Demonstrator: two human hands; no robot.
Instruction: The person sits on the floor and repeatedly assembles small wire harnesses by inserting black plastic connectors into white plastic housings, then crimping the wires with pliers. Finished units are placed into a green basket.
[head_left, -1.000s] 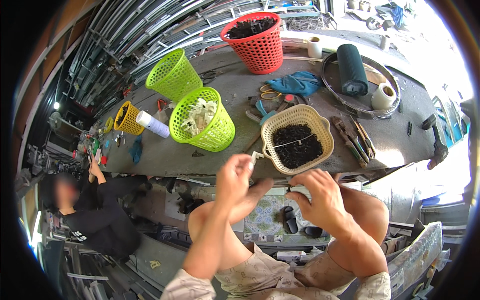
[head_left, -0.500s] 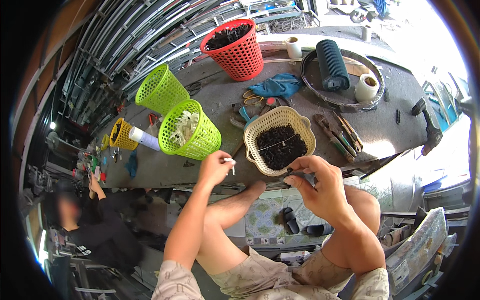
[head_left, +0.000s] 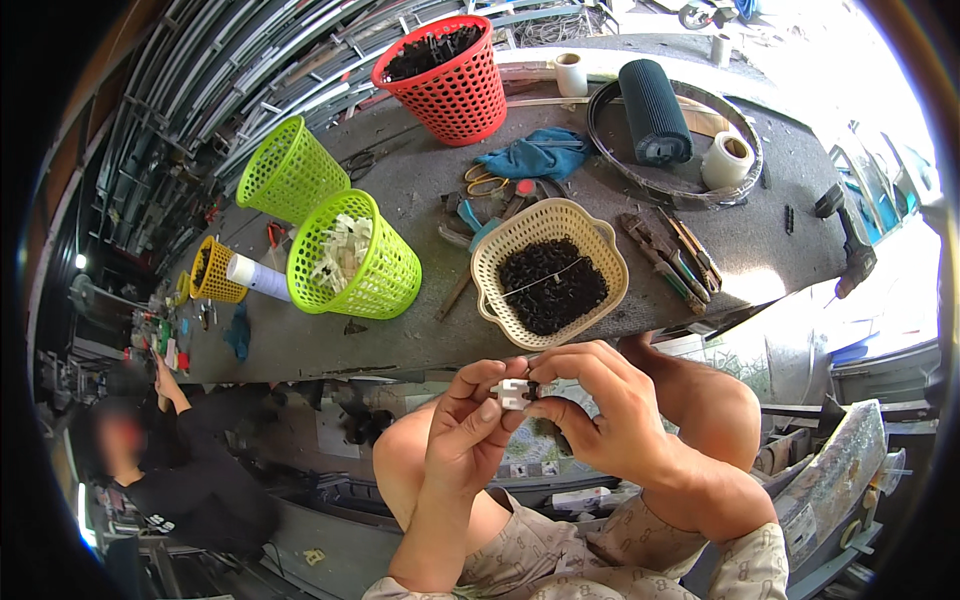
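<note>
Between my fingertips, in front of the table edge, a small white plastic piece meets a small black plastic piece. My left hand pinches the white one, and my right hand pinches the black one, partly hidden by the fingers. Just beyond them stands a cream basket holding many black pieces, with a thin pale strip across it. To its left, a bright green basket contains white plastic pieces.
Farther back are a red basket of black parts, another green basket and a blue cloth. Pliers and hand tools lie right of the cream basket, near a drill. Another person sits at far left.
My left hand has moved right and my right hand slightly left and down, bringing the white piece and the black piece together. The view has shifted slightly.
</note>
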